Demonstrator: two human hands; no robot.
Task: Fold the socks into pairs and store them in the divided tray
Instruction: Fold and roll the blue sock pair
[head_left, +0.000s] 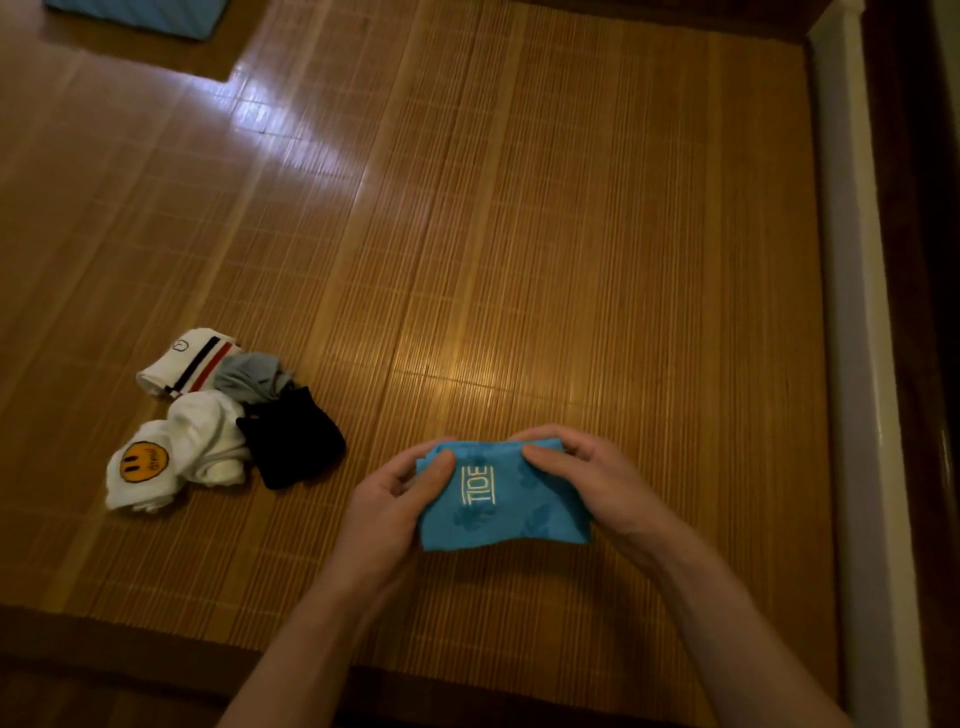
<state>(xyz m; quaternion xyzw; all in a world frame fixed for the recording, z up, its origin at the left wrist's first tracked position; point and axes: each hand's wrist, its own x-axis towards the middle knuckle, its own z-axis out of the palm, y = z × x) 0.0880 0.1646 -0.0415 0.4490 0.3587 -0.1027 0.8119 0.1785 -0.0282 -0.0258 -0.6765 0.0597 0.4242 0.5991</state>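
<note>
Both hands are gripping a folded blue sock in the lower middle of the frame, just above a bamboo mat. The left hand is pinching its left edge, thumb on top; the right hand is closing on its upper right corner. At the left, a pile of socks is lying on the mat: white, grey, black, well apart from the hands.

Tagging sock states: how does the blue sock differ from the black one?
The blue sock is held by the left hand and right hand; the black sock lies untouched in the pile. Blue shows white lettering and lies flat; black is plain and bunched. Both are over the bamboo mat.
</note>
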